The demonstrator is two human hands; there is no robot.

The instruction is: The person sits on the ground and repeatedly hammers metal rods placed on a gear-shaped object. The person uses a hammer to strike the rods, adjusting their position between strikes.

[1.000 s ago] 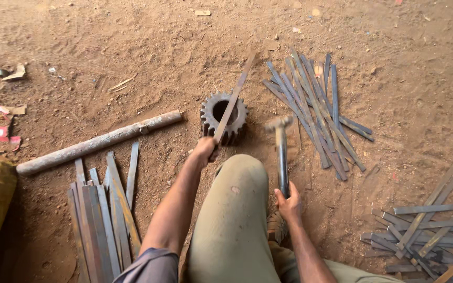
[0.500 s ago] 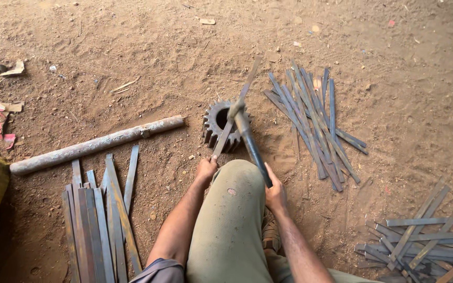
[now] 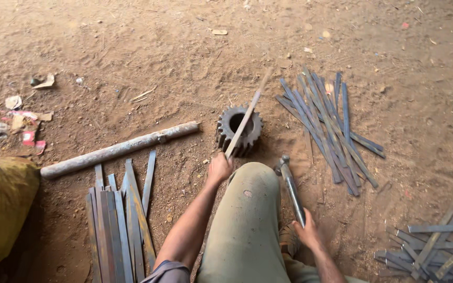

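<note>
Metal strip (image 3: 246,118), long and flat, is clamped at its near end in the left hand (image 3: 219,169) and slants up and away across the top of a toothed gear (image 3: 239,131) standing on the dirt just beyond that hand. Right hand (image 3: 309,234) is closed around the handle of a hammer (image 3: 291,186), whose head points toward the gear but stays apart from it. Between the two hands rises the person's bent knee (image 3: 250,209). Left of the left hand lie a stack of flat strips (image 3: 119,220) and a long pipe (image 3: 119,149). Beyond the right hand a fanned pile of strips (image 3: 329,128) leaves a narrow lane of bare ground beside the gear.
</note>
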